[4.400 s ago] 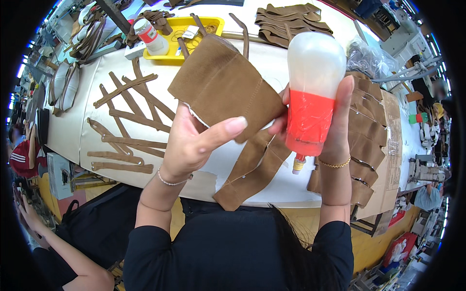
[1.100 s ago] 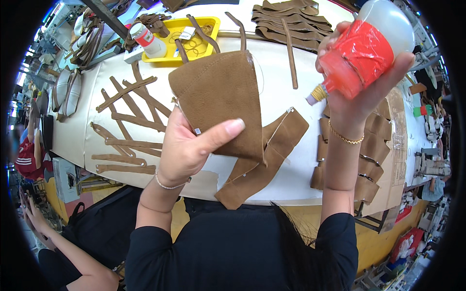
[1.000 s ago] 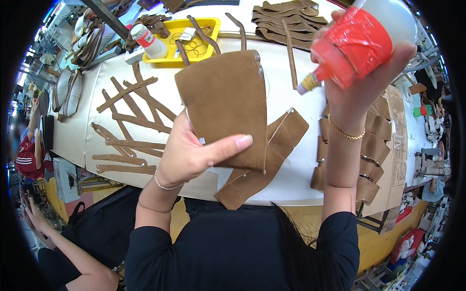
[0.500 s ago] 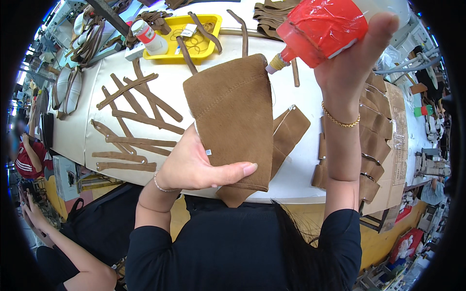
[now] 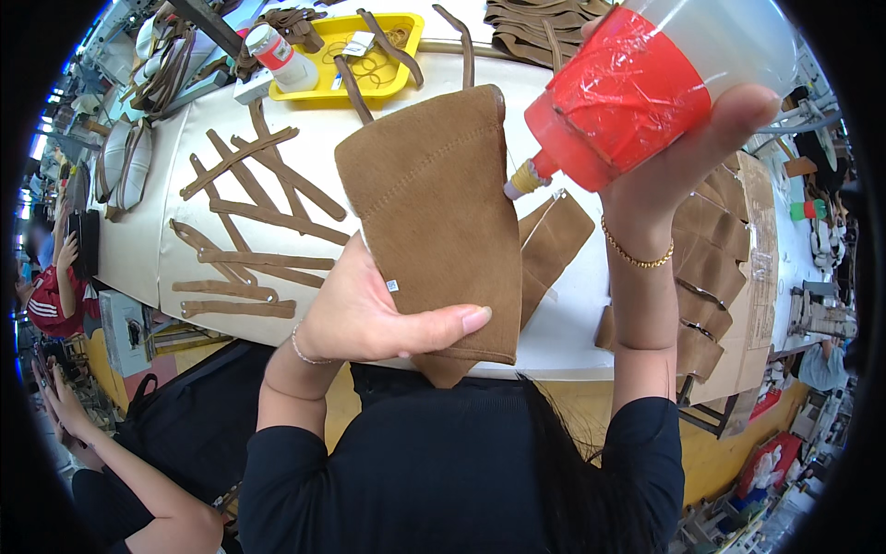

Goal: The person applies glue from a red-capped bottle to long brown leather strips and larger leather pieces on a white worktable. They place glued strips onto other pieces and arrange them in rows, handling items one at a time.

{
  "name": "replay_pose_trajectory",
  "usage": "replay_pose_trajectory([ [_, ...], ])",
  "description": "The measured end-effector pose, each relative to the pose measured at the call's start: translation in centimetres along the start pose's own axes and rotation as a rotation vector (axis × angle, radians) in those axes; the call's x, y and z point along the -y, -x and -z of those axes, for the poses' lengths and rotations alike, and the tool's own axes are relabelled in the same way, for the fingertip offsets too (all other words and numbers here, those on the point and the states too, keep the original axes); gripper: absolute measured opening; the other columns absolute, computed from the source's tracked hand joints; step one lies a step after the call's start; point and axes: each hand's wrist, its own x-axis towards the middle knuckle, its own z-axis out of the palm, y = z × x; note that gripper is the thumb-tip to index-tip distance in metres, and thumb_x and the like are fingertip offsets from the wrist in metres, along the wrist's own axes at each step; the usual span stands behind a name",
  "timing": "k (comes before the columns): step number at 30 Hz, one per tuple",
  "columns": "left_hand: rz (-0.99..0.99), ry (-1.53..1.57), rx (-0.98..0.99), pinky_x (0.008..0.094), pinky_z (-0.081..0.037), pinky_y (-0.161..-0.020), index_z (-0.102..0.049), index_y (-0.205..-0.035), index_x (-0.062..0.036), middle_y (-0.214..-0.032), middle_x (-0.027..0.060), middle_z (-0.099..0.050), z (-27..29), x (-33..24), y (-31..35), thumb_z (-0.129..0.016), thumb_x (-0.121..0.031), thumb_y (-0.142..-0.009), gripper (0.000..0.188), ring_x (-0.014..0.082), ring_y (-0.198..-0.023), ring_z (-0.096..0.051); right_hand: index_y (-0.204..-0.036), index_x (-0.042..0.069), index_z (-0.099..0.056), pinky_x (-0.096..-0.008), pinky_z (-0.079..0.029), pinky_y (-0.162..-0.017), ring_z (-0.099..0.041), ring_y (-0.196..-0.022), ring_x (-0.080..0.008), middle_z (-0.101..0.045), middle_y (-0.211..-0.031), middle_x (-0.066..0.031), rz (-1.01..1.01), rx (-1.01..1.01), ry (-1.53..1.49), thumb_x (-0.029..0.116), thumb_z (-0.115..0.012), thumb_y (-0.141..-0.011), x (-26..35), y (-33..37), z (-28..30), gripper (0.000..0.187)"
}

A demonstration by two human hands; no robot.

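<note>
My left hand [image 5: 369, 319] grips a brown suede-like piece [image 5: 434, 222] by its near left side, thumb flat on its face and fingers hidden beneath. A stitched seam crosses the piece near its far end, and a small white label sits on its left edge. In my right hand [image 5: 678, 162] is a squeeze bottle [image 5: 628, 97], translucent with a red wrapped part, held tipped down. Its taped nozzle meets the right edge of the piece about a third of the way down. Another brown piece [image 5: 558, 231] lies on the table underneath.
Brown strips [image 5: 268, 222] lie crossed on the white table [image 5: 138, 258] at left. A yellow tray [image 5: 397, 78] with rubber bands and a white jar [image 5: 281, 60] stand at the back. Overlapping brown pieces [image 5: 711, 240] rest on cardboard [image 5: 759, 249] at right. Another person's arm [image 5: 129, 466] shows lower left.
The bottle's nozzle has slid from the far right corner of the brown piece down along its right edge, my right hand coming nearer. The piece has shifted slightly left.
</note>
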Motion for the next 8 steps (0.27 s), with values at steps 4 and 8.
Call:
replay_pose_trajectory([
  [4, -0.01, -0.005, 0.022, 0.031, -0.045, -0.093, -0.043, -0.127, 0.0023, -0.116, 0.0101, -0.058, -0.1, -0.2, -0.1, -0.074, -0.002, -0.071, 0.064, 0.0167, -0.108, -0.056, -0.119, 0.0, -0.047, -0.0341, -0.053, -0.072, -0.061, -0.087, -0.0219, -0.059, -0.105, -0.0163, -0.112, 0.309, -0.143, 0.087, -0.034, -0.069, -3.0, -1.9, 4.5, 0.101],
  [8, -0.005, 0.0, 0.006, 0.031, -0.045, -0.093, -0.045, -0.125, 0.0028, -0.114, 0.0105, -0.059, -0.4, -0.1, 0.0, -0.074, -0.003, -0.072, 0.06, 0.0169, -0.107, -0.057, -0.114, -0.001, -0.049, -0.0343, -0.058, -0.067, -0.066, -0.081, -0.0237, -0.062, -0.096, -0.0169, -0.274, 0.551, -0.576, 0.094, -0.037, -0.059, -4.0, -1.5, 6.4, 0.111],
])
